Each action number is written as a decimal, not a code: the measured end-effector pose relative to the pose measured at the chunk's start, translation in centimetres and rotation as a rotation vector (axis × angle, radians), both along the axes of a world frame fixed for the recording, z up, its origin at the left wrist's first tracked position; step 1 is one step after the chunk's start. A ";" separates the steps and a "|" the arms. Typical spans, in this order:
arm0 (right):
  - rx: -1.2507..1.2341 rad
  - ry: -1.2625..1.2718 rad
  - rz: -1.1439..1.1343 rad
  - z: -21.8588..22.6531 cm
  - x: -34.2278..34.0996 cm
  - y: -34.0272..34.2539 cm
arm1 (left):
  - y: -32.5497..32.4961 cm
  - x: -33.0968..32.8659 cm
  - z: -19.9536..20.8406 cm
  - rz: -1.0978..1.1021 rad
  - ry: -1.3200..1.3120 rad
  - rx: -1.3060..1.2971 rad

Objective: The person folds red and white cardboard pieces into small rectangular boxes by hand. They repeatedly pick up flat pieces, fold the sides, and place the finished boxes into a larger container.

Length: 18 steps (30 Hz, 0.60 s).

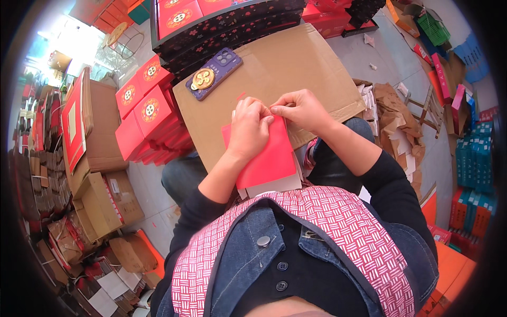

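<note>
A red card sheet, with pale sheets showing under its lower end, lies at the near edge of a cardboard-covered work surface, close to my apron. My left hand rests on its upper part, fingers bent and pinching near the top edge. Just right of it my right hand has thumb and forefinger pressed together at the card's top right corner, almost touching the left fingertips. Whatever lies between the right fingertips is too small to make out. Farther up the surface lies a purple phone with a round gold grip on its back.
Black floral trays holding red boxes are stacked beyond the surface. Red boxes with round gold emblems pile up on the left. Open cardboard boxes stand on the floor farther left. Crumpled brown paper and teal boxes are at right.
</note>
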State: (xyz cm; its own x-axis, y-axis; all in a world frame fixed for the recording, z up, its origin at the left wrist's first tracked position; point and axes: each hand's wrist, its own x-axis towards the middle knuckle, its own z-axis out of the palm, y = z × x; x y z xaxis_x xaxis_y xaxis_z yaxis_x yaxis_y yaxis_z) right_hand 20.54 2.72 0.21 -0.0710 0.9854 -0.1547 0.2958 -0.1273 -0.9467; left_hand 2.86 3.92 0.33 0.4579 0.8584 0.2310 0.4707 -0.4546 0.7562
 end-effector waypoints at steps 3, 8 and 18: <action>0.114 -0.024 -0.039 0.2 -0.6 -0.9 | -0.2 0.0 0.2 0.007 0.006 0.011; 0.119 -0.018 0.049 0.4 -0.7 -1.6 | -0.2 -0.3 0.1 0.040 0.028 0.030; 0.086 0.495 -0.139 -1.2 -3.1 -5.6 | -2.4 -6.6 -0.9 0.169 -0.517 -0.341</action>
State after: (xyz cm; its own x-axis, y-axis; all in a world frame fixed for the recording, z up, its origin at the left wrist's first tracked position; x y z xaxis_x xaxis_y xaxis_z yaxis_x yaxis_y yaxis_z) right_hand 17.48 -2.83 -0.98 0.0175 0.9984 -0.0536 -0.2041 -0.0489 -0.9777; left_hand -3.72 1.54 -0.57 0.2127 0.9732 0.0870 0.0507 -0.0999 0.9937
